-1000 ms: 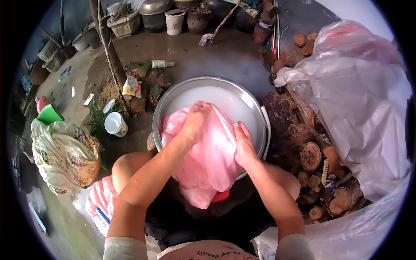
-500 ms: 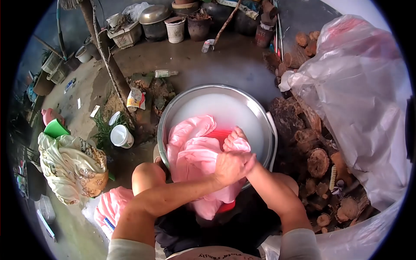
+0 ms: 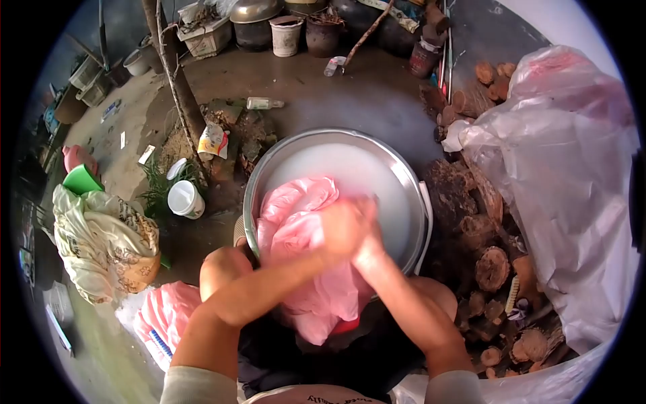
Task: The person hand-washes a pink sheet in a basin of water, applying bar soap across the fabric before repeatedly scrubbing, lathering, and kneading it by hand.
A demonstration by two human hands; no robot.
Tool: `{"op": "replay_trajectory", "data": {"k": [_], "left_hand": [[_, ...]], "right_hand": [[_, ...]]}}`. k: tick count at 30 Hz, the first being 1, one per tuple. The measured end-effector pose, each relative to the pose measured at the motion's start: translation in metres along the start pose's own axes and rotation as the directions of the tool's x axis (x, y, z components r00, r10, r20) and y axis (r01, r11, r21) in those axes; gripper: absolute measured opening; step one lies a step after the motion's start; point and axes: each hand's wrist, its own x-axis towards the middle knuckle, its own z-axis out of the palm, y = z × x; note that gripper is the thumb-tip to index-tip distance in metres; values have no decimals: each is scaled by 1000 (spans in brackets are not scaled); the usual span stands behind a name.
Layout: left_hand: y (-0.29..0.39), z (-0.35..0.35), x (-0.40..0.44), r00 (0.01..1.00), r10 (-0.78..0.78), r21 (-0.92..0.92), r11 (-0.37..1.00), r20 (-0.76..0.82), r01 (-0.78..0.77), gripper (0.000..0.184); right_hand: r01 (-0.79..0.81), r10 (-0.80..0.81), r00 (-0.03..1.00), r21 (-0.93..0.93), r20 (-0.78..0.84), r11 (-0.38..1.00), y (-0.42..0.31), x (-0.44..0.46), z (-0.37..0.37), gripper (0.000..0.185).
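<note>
A pink cloth [image 3: 296,222] lies bunched over the near left side of a large metal basin [image 3: 250,202] and hangs down over its front rim. My left hand [image 3: 342,230] and my right hand [image 3: 367,222] are close together over the cloth, closed on its folds and smeared by motion. The left hand partly covers the right, so its fingers are hidden. Under the cloth a red board [image 3: 346,326] shows only at its lower end. Cloudy whitish water [image 3: 330,158] fills the basin behind my hands.
On the left are a cream patterned cloth bundle [image 3: 101,242], a second pink cloth [image 3: 171,310] with a blue-bristled brush [image 3: 160,342], and a white bucket [image 3: 186,200]. Cut logs [image 3: 492,269] and plastic sheeting [image 3: 558,168] crowd the right. Pots [image 3: 286,37] line the back.
Both hands have shifted slightly up and left over the basin, drawing closer together and blurring. The cloth's folds have changed shape. The camera view has tilted and shifted a little.
</note>
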Motion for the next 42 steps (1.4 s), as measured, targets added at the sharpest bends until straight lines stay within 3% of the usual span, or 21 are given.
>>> {"op": "replay_trajectory", "data": {"k": [1, 2, 3, 5, 6, 8, 9, 10, 11, 13, 14, 16, 19, 20, 23, 24, 27, 31, 35, 38, 42], "left_hand": [[6, -3, -6, 999, 35, -12, 999, 35, -35, 22], [4, 14, -5, 994, 67, -7, 998, -86, -68, 26], [2, 32, -4, 974, 98, 6, 995, -205, -99, 34], [-19, 59, 22, 939, -34, 74, 995, -341, 63, 34], [-25, 65, 24, 920, -76, 71, 991, -384, 112, 33], [-22, 51, 18, 920, -24, -25, 1000, -391, 16, 28], [-18, 44, 7, 926, 8, -70, 997, -378, -38, 26], [8, 28, -20, 910, 166, -201, 946, -379, -256, 27], [0, 37, -13, 894, 244, 31, 968, -377, -251, 25], [-31, 57, 10, 874, 362, 468, 864, -324, -184, 23], [-50, 40, 35, 894, 189, -9, 978, -407, -211, 26], [-51, -41, 50, 953, -303, -458, 845, 14, 276, 31], [-76, -28, 50, 993, -117, -896, 436, 33, 81, 36], [-56, -49, 38, 983, -121, -942, 294, 135, 165, 33], [-68, -51, 32, 882, 142, -726, 634, 448, 267, 29], [-70, -39, 30, 937, 122, -864, 440, 327, 244, 22], [-81, -46, 31, 958, 63, -957, 92, 281, 274, 19], [-90, -34, 32, 957, -97, -958, 57, 273, 279, 20], [-86, -15, 33, 964, -208, -966, 161, 166, 201, 20], [-83, -9, 33, 962, -252, -983, 125, 102, 136, 20], [-80, -19, 28, 946, -288, -979, 93, 145, 179, 18]], "right_hand": [[-40, 25, 983, 83, 181, 996, -7, 16, -24, 26], [-109, 60, 942, 133, 329, 985, -18, 24, -31, 25], [-53, 23, 973, 122, 229, 991, -15, 24, -38, 23], [92, -94, 956, -22, -278, 996, 2, -22, 20, 21], [-46, 67, 973, 98, -222, 994, -5, -27, 43, 29], [101, -87, 965, -45, 249, 994, 1, 13, -17, 30], [-72, 51, 910, 37, 411, 997, -10, 31, -47, 33], [-260, 186, 812, 59, 553, 964, -27, 36, -50, 37], [-47, 26, 977, 98, 211, 994, -26, 35, -53, 39], [-145, 146, 980, -20, 137, 989, -20, 17, -51, 29], [-202, 209, 973, -72, 100, 977, -16, 2, -36, 26], [-181, 181, 984, -66, -6, 981, -30, -24, 25, 25], [-203, 205, 978, -54, 43, 978, -54, -6, 3, 24], [-201, 203, 976, -37, 78, 979, -59, -2, -1, 24], [-201, 206, 963, -45, 172, 978, -72, -11, 5, 17], [-140, 182, 937, -156, 298, 978, -77, -8, -5, 18], [-7, 183, 942, -528, 281, 849, -80, -21, 15, 28], [-137, 324, 928, -644, 182, 753, -66, -19, 16, 30], [-115, 283, 952, -716, 119, 688, -53, -18, 22, 25], [-49, 156, 981, -621, 119, 782, -45, -24, 23, 21], [-65, 186, 972, -598, 143, 799, -47, -25, 21, 19]]}}
